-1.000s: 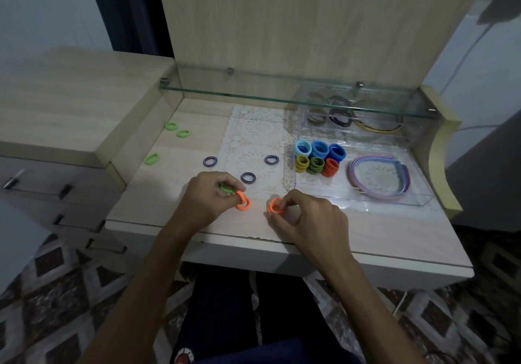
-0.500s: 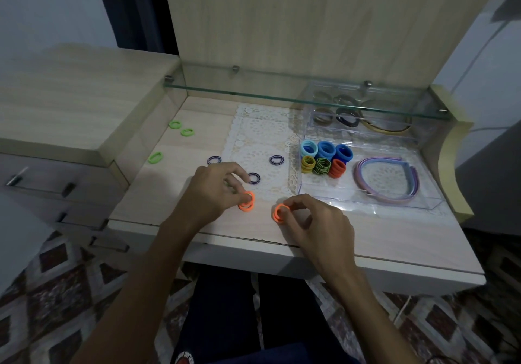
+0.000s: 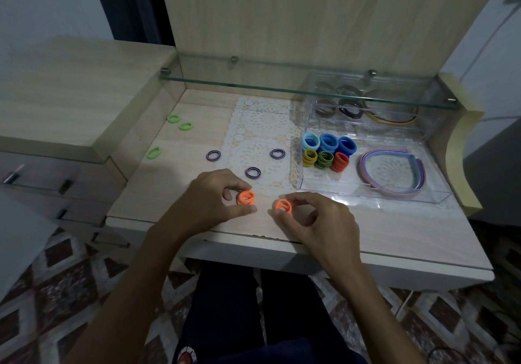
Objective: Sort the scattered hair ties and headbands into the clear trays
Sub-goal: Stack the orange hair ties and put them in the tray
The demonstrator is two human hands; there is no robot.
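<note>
Orange hair ties (image 3: 245,197) pinched in both hands (image 3: 208,203), dark ties (image 3: 253,172) and clear tray (image 3: 366,194) just beyond.

Only one feed here, the head cam. I'm looking forward and steeply down from above the tabletop (image 3: 394,231), close in, wide-angle so the edges bend. Glass shelf (image 3: 282,84) sits up top, my lap and the patterned floor (image 3: 70,293) at the bottom.

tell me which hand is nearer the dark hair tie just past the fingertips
Left. The left hand sits just below the dark hair tie; the right hand is farther, down to its right.
</note>
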